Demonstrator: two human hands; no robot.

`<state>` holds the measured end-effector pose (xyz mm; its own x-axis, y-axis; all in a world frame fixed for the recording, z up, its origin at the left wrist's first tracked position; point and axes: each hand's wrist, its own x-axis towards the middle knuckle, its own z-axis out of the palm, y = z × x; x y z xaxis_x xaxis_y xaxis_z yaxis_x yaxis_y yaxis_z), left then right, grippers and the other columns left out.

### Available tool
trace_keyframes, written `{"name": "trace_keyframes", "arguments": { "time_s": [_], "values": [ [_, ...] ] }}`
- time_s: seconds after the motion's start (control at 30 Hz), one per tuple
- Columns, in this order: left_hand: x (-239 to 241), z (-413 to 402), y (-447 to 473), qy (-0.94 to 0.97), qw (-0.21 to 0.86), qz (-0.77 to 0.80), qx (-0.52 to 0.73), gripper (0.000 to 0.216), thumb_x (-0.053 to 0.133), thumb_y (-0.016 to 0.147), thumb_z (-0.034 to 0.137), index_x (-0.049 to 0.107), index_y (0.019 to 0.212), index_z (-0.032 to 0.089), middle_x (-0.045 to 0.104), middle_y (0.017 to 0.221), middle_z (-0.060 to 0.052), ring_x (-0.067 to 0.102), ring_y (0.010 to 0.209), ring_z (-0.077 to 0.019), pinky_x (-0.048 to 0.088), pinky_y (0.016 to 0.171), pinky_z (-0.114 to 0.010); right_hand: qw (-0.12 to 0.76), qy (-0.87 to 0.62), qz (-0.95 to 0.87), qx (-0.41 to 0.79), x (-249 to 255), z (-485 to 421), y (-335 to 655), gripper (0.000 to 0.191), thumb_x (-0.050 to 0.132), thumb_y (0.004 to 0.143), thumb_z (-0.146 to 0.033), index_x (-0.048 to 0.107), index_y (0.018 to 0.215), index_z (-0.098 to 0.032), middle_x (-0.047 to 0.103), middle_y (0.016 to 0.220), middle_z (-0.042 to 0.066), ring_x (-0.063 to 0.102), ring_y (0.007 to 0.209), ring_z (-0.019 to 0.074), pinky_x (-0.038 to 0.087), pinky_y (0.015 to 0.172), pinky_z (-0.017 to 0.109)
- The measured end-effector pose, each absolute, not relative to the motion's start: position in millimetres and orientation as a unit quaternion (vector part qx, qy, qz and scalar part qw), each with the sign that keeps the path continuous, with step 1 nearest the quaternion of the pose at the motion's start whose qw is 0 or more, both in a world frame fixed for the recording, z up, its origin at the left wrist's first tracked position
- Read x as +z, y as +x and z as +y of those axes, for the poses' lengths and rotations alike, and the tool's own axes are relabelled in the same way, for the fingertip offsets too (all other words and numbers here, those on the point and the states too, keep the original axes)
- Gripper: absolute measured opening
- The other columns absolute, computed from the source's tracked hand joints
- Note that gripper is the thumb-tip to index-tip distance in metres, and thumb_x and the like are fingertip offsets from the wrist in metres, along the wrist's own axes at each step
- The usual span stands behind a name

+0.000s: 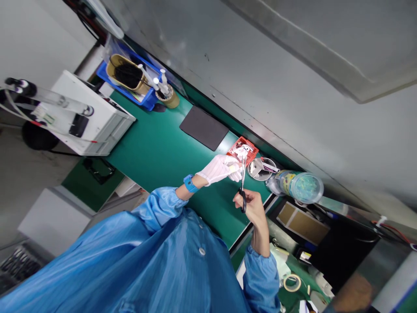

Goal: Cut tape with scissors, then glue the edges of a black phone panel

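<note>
My right hand (255, 208) is bare and holds a pair of scissors (243, 184) by the black handles, its fingers closed round them. The metal blades point away from me, toward a small red tray (256, 152) holding white scraps and small dark bits. In a white glove, my left hand (221, 168) is beside the blades, just in front of the tray. Its fingers are bent together, and a small pale yellowish patch shows at them. What that hand grips is too small to make out. A blue band circles my left wrist.
Right of the tray stands a round container (260, 174) with small tools, then a clear plastic jar (306, 188). A dark flat pad (204, 127) lies on the green table (156, 148). Farther left are a blue bin (148, 101) and a white machine (100, 126). A tape roll (292, 282) lies lower right.
</note>
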<state>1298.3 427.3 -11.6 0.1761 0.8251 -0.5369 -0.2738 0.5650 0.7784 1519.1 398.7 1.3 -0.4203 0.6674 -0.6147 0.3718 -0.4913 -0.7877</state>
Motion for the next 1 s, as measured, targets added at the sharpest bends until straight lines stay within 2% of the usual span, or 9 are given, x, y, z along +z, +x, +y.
{"name": "trace_keyframes", "arguments": {
  "time_s": [0.23,0.4,0.63,1.0],
  "values": [
    [-17.0,429.6,1299.7,0.267,0.721,0.501,0.397,0.024,0.085,0.098,0.033,0.078,0.088,0.012,0.086,0.075,-0.011,0.084,0.065,-0.0199,0.071,0.066,-0.024,0.107,-0.534,-0.492,0.679,5.0,401.1,1519.3,0.086,0.087,0.069,-0.108,0.069,0.062,-0.025,0.060,0.051,0.002,0.048,0.048,0.0148,0.041,0.050,0.030],
    [-23.3,430.1,1300.2,0.268,0.722,0.494,0.403,0.026,0.088,0.096,0.036,0.079,0.090,0.012,0.087,0.078,-0.012,0.086,0.067,-0.0217,0.072,0.067,-0.026,0.112,-0.540,-0.494,0.672,4.0,401.7,1519.1,0.086,0.085,0.071,-0.108,0.069,0.060,-0.025,0.059,0.048,0.002,0.047,0.046,0.0143,0.040,0.050,0.030],
    [-31.3,430.8,1300.6,0.265,0.725,0.492,0.402,0.024,0.089,0.095,0.034,0.080,0.091,0.011,0.088,0.079,-0.014,0.087,0.068,-0.0230,0.073,0.068,-0.028,0.120,-0.542,-0.501,0.664,-0.4,401.6,1521.6,0.080,0.089,0.079,-0.099,0.070,0.058,-0.025,0.057,0.046,0.000,0.046,0.045,0.0136,0.039,0.050,0.030],
    [-42.3,435.1,1299.4,0.251,0.729,0.501,0.393,0.030,0.095,0.094,0.036,0.081,0.091,0.010,0.087,0.080,-0.015,0.087,0.070,-0.0243,0.076,0.074,-0.033,0.129,-0.550,-0.503,0.654,-14.0,401.0,1523.3,0.083,0.086,0.079,-0.103,0.067,0.055,-0.025,0.055,0.044,0.000,0.043,0.043,0.0128,0.037,0.049,0.030]
  ]
}}
